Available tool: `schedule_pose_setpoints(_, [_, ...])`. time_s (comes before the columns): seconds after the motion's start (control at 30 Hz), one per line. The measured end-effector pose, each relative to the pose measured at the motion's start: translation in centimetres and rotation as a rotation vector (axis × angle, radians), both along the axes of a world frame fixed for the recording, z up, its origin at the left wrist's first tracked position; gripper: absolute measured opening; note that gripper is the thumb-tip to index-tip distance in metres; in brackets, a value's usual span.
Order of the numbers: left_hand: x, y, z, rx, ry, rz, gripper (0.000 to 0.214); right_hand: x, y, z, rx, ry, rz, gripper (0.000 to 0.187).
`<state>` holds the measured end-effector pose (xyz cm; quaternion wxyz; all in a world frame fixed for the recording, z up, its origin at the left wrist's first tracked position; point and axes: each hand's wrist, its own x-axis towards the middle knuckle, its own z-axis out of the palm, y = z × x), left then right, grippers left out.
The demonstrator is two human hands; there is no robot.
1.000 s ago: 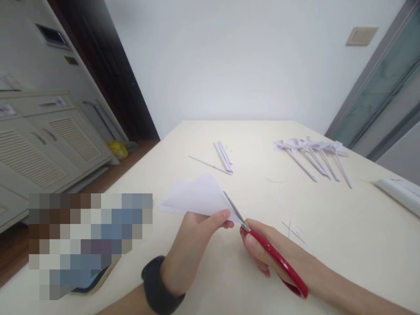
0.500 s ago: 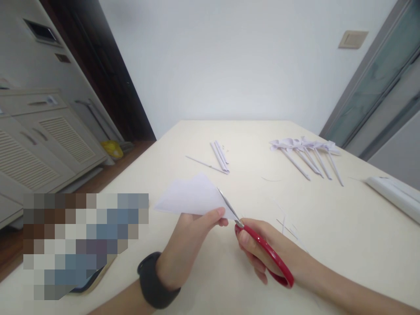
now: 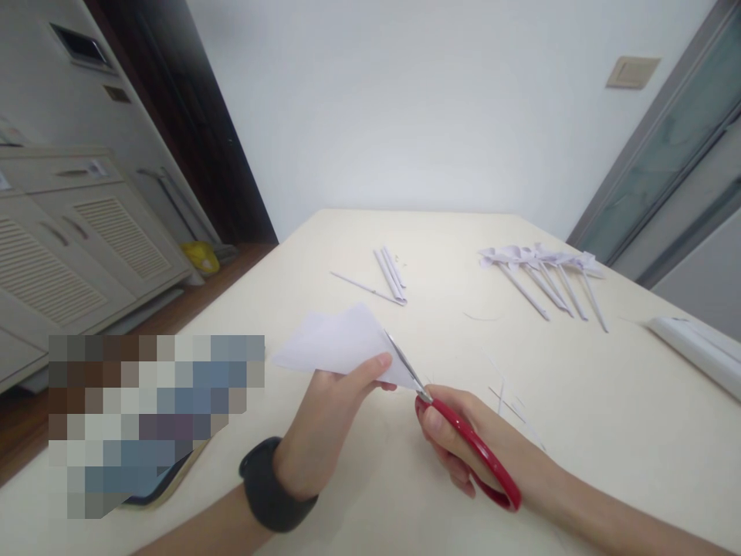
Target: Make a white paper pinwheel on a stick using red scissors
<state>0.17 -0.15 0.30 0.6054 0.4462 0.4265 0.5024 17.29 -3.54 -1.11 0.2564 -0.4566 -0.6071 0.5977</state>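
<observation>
My left hand (image 3: 341, 394), with a black band on its wrist, pinches a piece of white paper (image 3: 329, 340) by its lower right part, thumb on top. The paper looks folded and is held above the table. Red-handled scissors (image 3: 478, 448) are in my right hand (image 3: 457, 432), fingers through the handle loops. Their blades point up and left along the right edge of the paper, close to my left thumb. Whether the blades are fully closed on the paper is hard to see.
Rolled paper sticks (image 3: 390, 274) and a thin strip (image 3: 367, 287) lie ahead on the table (image 3: 428, 232). Several paper pinwheels on sticks (image 3: 544, 270) rest at the back right. Paper scraps (image 3: 506, 398) are scattered right of centre. A white object (image 3: 695, 347) lies at the right edge, a blurred-out device (image 3: 156, 494) at left.
My left hand and the paper have shifted slightly at the scissors. The view has moved a little. Both hands keep their hold.
</observation>
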Motion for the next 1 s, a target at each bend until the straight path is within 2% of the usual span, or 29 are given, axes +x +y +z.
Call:
schedule_pose_setpoints(0.23, [-0.16, -0.40, -0.82, -0.014, 0.099, -0.028, 0.012, 0.31, 0.01, -0.44, 0.118, -0.080, 0.026, 0.039])
schedule_pose_setpoints(0.5, [-0.21, -0.36, -0.78, -0.016, 0.114, -0.024, 0.011, -0.03, -0.07, -0.16, 0.036, -0.003, 0.026, 0.040])
schedule_pose_setpoints(0.67, [-0.22, -0.31, -0.54, 0.042, 0.078, -0.055, 0.008, -0.27, 0.03, -0.07, 0.021, 0.063, 0.023, 0.041])
schedule_pose_setpoints(0.87, [-0.28, -0.38, -0.74, -0.004, 0.077, -0.050, 0.010, -0.25, -0.03, 0.23, 0.014, 0.069, 0.019, 0.038])
schedule_pose_setpoints(1.0, [-0.23, -0.55, -0.72, 0.030, 0.037, -0.046, 0.011, -0.28, -0.15, 0.03, 0.009, 0.080, -0.002, 0.038])
